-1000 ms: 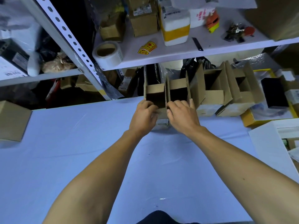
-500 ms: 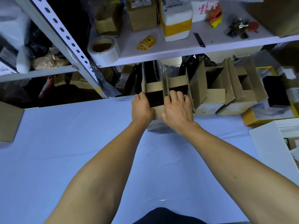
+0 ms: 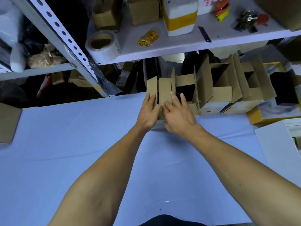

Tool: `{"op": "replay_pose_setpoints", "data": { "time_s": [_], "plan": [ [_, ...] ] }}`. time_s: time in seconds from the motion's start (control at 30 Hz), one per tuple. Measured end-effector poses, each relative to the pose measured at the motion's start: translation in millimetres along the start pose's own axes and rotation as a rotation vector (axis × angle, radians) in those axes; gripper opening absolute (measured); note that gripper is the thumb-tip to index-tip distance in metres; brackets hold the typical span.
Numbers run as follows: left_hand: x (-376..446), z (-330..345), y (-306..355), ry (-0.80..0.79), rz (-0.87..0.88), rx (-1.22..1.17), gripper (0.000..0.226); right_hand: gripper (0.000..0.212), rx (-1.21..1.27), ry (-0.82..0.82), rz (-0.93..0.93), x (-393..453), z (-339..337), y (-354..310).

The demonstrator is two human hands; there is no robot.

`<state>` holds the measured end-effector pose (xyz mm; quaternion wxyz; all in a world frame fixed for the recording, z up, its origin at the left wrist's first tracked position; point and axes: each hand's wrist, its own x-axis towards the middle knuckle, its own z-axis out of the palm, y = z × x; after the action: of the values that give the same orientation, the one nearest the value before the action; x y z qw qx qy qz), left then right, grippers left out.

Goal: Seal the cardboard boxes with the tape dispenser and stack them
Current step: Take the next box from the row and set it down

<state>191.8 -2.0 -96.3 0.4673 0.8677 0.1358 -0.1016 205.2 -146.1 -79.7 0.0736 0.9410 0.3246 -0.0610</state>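
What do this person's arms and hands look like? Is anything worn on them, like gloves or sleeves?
Both arms are bare all the way up the forearms: no sleeves in view. The left hand and right hand wear no gloves, and no rings, watch or wristband show. A bit of dark clothing shows at the bottom edge of the view.

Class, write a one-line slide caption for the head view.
Both hands, left and right, press the flaps of a cardboard box shut on the blue table, open boxes alongside.
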Motion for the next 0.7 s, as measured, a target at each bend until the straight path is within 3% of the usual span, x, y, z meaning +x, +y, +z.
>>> {"op": "replay_pose_setpoints", "data": {
  "time_s": [0.17,0.3,0.43,0.57,0.7],
  "plan": [
    [3,13,2,0.058,0.012,0.157,0.062,0.062,0.104,-0.026,-0.04,0,1,10],
    [3,14,-1,0.085,-0.003,0.229,0.057,0.066,0.101,0.067,-0.024,-4,1,14],
    [-2,10,4,0.074,-0.043,0.292,0.058,0.035,0.071,0.121,-0.068,-6,-2,13],
    [-19,-1,-5,0.059,-0.022,0.367,0.059,0.025,0.045,0.136,-0.119,-10,-1,7],
    [-40,-17,-23,0.111,-0.065,0.339,0.059,0.044,0.128,0.146,-0.1,-15,0,-2]
  ]
}}
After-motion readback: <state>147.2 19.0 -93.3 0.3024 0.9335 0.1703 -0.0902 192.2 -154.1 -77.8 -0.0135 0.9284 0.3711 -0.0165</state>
